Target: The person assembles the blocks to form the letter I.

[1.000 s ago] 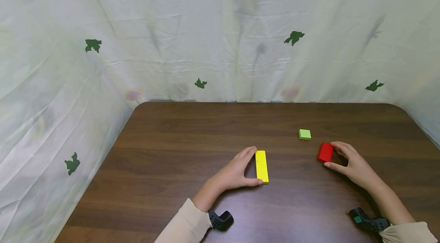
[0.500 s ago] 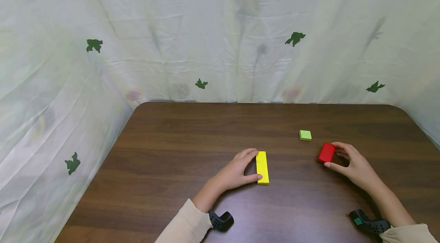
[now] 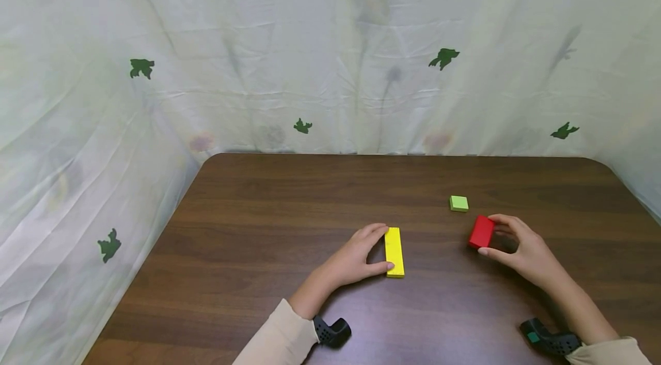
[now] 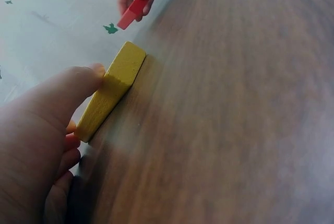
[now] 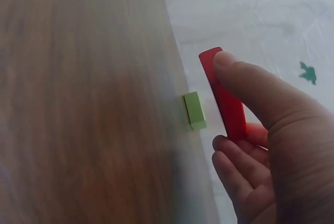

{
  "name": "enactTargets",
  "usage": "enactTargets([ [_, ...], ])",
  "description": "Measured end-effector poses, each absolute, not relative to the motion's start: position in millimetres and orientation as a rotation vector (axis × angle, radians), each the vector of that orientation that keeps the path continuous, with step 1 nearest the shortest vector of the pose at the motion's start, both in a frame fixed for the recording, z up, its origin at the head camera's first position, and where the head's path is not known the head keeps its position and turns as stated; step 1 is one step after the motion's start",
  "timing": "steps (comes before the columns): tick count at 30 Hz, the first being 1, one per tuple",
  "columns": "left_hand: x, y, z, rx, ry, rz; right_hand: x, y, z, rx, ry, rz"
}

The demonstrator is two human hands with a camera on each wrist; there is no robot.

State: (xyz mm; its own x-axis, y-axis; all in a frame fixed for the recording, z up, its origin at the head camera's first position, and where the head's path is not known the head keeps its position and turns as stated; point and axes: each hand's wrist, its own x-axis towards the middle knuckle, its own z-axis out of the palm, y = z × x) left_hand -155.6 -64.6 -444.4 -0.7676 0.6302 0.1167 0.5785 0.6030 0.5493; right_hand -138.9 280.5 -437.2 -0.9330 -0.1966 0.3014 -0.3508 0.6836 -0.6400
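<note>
A long yellow block (image 3: 394, 252) lies flat on the wooden table near its middle. My left hand (image 3: 356, 256) grips it from the left, thumb at the near end and fingertips at the far end; the left wrist view shows the thumb against the side of the block. To the right, my right hand (image 3: 521, 247) pinches a red rectangular block (image 3: 481, 232) between thumb and fingers. In the right wrist view the red block (image 5: 227, 96) is tilted and held up off the tabletop. A small light green block (image 3: 458, 204) rests just beyond it.
The brown table (image 3: 268, 198) ends at a rounded back edge, with a pale curtain (image 3: 330, 55) printed with green birds hanging behind and at the left. Black wrist devices (image 3: 333, 332) sit on both forearms, beside beige sleeves.
My right hand has moved a little left with the red block, off its earlier spot. The left thumb has slid slightly up the yellow block's near end; that block has barely moved.
</note>
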Motion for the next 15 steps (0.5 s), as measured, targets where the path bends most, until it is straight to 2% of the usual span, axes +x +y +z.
enactTargets([
  [15, -155, -65, -445, 1.033, 2.733, 0.895, -134, 261, -434, 0.576, -2.657, 1.084],
])
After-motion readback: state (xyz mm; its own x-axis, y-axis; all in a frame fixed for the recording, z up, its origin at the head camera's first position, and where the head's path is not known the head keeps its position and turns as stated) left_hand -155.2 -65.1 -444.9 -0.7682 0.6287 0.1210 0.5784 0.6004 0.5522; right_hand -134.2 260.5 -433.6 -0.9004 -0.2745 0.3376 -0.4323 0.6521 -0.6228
